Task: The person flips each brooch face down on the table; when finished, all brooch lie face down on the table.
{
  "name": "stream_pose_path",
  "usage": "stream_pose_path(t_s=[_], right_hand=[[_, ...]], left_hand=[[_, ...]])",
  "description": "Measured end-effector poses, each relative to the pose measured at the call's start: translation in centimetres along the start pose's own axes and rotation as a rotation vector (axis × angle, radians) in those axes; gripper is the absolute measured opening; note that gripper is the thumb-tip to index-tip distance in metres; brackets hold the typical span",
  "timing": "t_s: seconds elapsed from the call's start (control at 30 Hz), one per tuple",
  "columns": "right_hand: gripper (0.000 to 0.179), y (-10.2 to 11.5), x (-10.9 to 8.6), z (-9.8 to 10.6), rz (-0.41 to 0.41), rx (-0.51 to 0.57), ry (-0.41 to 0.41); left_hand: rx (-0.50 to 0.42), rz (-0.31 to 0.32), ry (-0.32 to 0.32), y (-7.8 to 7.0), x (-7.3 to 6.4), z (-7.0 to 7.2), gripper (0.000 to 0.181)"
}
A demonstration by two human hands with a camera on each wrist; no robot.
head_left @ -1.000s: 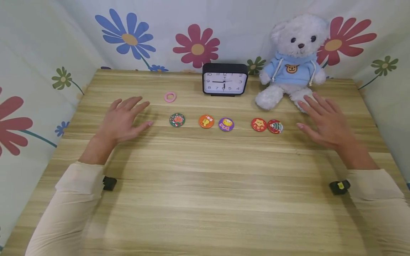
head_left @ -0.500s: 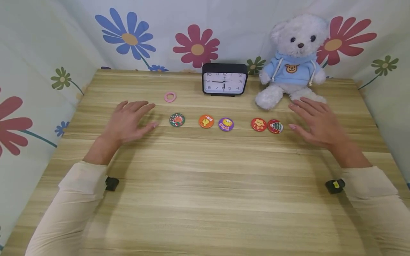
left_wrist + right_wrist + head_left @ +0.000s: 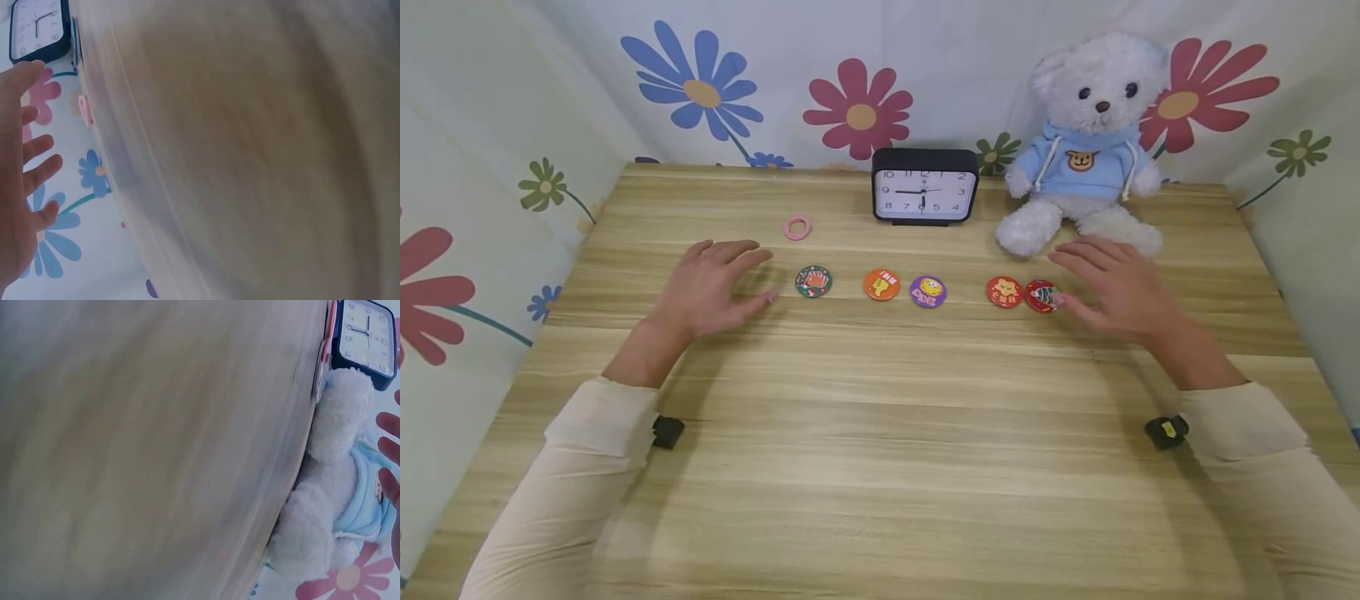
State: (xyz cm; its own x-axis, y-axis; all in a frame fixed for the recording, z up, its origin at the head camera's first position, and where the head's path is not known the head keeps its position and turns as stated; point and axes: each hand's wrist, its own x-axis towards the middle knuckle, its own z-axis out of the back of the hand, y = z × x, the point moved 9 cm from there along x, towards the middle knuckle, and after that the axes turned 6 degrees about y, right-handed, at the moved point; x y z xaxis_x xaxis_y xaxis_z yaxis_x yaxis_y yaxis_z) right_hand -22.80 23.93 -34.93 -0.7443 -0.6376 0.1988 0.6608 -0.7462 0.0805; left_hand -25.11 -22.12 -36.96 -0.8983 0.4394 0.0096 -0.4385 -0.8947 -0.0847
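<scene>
Your left hand (image 3: 711,286) hovers flat over the counter (image 3: 880,467), its grip apart and holding nothing, fingertips just beside the green badge (image 3: 814,282); your right hand (image 3: 1112,287) is likewise spread, grip apart, its thumb tip at the edge of the red tree badge (image 3: 1042,296), though you cannot tell whether it touches; the red star badge (image 3: 1004,292) sits against that one; the orange badge (image 3: 882,284) and purple badge (image 3: 928,292) lie between your hands; behind them stand a clock (image 3: 925,187), a teddy bear (image 3: 1086,142) and a pink ring (image 3: 797,227).
</scene>
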Motion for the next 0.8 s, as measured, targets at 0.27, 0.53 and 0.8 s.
stream_pose_path(t_s=[0.27, 0.53, 0.8], right_hand=[[0.058, 1.3, 1.6, -0.8, 0.021, 0.024, 0.053], [0.053, 2.4, 3.1, -1.3, 0.025, 0.083, 0.039], [0.051, 3.4, 4.9, -2.4, -0.058, 0.129, 0.18]], left_hand=[[-0.024, -0.011, 0.026, -0.6, 0.3, -0.2, 0.06], [-0.055, -0.038, 0.033, -1.2, 0.7, -0.4, 0.057], [-0.092, -0.031, 0.059, -1.6, 0.9, -0.5, 0.053]])
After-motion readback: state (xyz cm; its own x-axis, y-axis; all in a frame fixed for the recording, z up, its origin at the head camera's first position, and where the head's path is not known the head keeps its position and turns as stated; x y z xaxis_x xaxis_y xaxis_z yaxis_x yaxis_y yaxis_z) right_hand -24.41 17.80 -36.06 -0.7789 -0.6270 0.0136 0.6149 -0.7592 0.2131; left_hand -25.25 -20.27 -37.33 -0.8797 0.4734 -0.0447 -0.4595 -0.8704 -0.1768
